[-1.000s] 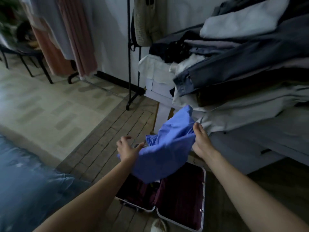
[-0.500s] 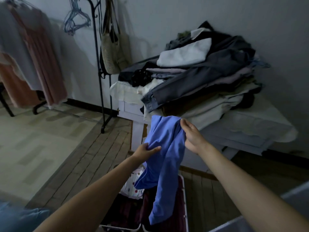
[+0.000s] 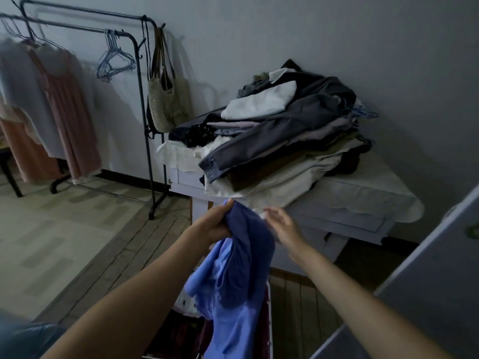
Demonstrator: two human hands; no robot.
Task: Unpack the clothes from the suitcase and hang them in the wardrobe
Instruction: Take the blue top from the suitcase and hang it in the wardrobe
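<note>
A blue garment [image 3: 233, 275] hangs bunched from my left hand [image 3: 215, 224], which grips its top edge. My right hand [image 3: 282, 224] is beside the cloth with fingers spread, just off it, holding nothing. Below the garment lies the open suitcase [image 3: 268, 320] with a dark red lining and a white spotted piece [image 3: 185, 301] inside; most of it is hidden by my arms and the cloth. At the left stands a black clothes rail [image 3: 140, 81] with empty wire hangers [image 3: 114, 60] and hung pink and white dresses [image 3: 62, 110].
A white low table [image 3: 363, 203] against the wall carries a tall pile of folded clothes [image 3: 280, 133]. A woven bag [image 3: 166, 104] hangs on the rail's end post. A pale panel [image 3: 427, 294] crosses the lower right. Blue fabric [image 3: 23, 340] shows bottom left.
The view rose from the floor and suitcase to the rail and table. The blue garment was lifted higher. My right hand let go of it; my left hand took the top edge.
</note>
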